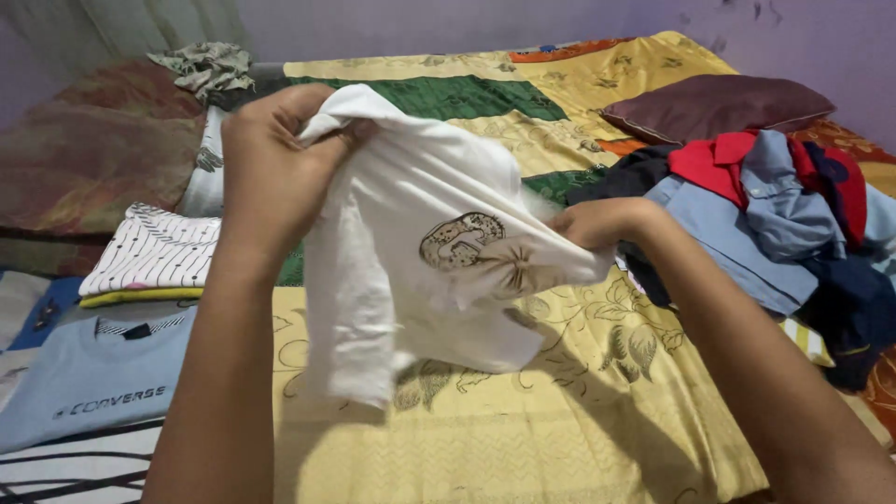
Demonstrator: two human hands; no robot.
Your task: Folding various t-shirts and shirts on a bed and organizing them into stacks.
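Note:
A white T-shirt (411,233) with a small brown print on its chest hangs in the air above the bed. My left hand (271,159) pinches its upper edge, held high at the left. My right hand (597,224) grips the cloth at the right side, lower down. The shirt is crumpled and droops between the two hands over the yellow patterned bedsheet (523,411).
A heap of unfolded clothes (765,215), blue, red and dark, lies at the right. A maroon pillow (719,105) sits behind it. Folded shirts (154,252) are stacked at the left, with a light blue T-shirt (93,383) laid flat below them.

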